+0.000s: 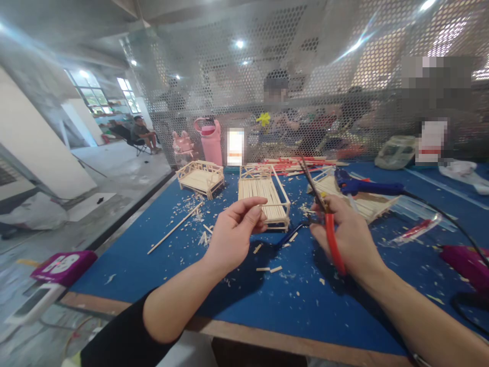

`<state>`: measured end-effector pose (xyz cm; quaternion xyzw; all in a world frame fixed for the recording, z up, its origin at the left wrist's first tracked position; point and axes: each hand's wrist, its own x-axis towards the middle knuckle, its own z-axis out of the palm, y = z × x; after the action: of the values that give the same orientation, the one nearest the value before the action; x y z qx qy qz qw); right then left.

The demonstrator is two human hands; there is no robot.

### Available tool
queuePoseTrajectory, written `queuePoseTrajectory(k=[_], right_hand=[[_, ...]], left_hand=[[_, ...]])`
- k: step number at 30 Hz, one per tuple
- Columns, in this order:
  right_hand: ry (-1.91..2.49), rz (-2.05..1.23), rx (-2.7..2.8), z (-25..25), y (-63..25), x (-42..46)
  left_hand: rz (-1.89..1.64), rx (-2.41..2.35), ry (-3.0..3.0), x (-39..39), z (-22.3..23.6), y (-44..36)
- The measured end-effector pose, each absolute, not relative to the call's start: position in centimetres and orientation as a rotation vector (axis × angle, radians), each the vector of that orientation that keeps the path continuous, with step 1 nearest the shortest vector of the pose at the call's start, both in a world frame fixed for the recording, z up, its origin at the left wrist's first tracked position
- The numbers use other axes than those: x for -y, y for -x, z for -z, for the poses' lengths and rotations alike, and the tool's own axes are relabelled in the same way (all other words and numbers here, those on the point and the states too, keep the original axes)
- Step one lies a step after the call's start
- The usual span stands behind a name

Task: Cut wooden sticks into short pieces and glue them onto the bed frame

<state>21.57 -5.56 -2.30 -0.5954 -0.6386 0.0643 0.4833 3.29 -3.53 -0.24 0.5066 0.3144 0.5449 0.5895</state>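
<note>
My left hand [239, 229] is closed in a pinch on a thin wooden stick [275, 205], which lies across the near end of a small stick-built bed frame [260, 191]. Whether the stick is fastened to the frame I cannot tell. Wrapped in my right hand [347, 229] is a pair of scissors [329, 229] with red handles, its dark blades pointing up and away. Some of the fingers are hidden behind the handles. Beyond that hand lies another slatted stick piece [369, 206], partly covered by a blue glue gun [370, 187].
A finished-looking stick bench [201, 178] stands at the back left. Loose sticks [298, 164], some red, lie along the back by a perforated screen [214, 66]. Wood scraps litter the blue tabletop [153, 275]. A pink bottle [212, 142] and a jar [395, 152] stand behind; people sit beyond.
</note>
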Motion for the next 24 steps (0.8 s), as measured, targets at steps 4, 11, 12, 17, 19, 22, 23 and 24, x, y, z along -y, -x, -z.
queuePoseTrajectory(k=[4,11,12,17,19,22,23,24], right_hand=[[1.357,-0.252,1.583,2.1,-21.0,6.0],[1.009,-0.912,1.523,2.4,-19.6,6.3],[0.976,-0.989,1.518,2.6,-19.7,6.2],[0.985,-1.002,1.501,3.4,-20.1,5.8],[1.029,-0.934,1.484,3.2,-20.0,5.9],[1.077,-0.858,1.537,2.5,-19.8,6.3],[1.085,-0.83,1.572,2.3,-19.8,6.4],[1.098,-0.789,1.611,2.0,-19.9,6.4]], left_hand=[[-1.171,-0.75,-1.067,3.9,0.2,-3.5],[-1.113,-0.807,-1.274,4.4,1.4,-4.5],[-1.106,-0.803,-1.307,4.4,1.5,-4.6],[-1.059,-0.816,-1.472,4.9,2.0,-4.7],[-1.06,-0.828,-1.533,5.1,2.0,-4.7],[-1.09,-0.86,-1.619,5.1,1.8,-4.6],[-1.101,-0.879,-1.626,5.0,1.6,-4.5],[-1.113,-0.9,-1.607,4.9,1.5,-4.4]])
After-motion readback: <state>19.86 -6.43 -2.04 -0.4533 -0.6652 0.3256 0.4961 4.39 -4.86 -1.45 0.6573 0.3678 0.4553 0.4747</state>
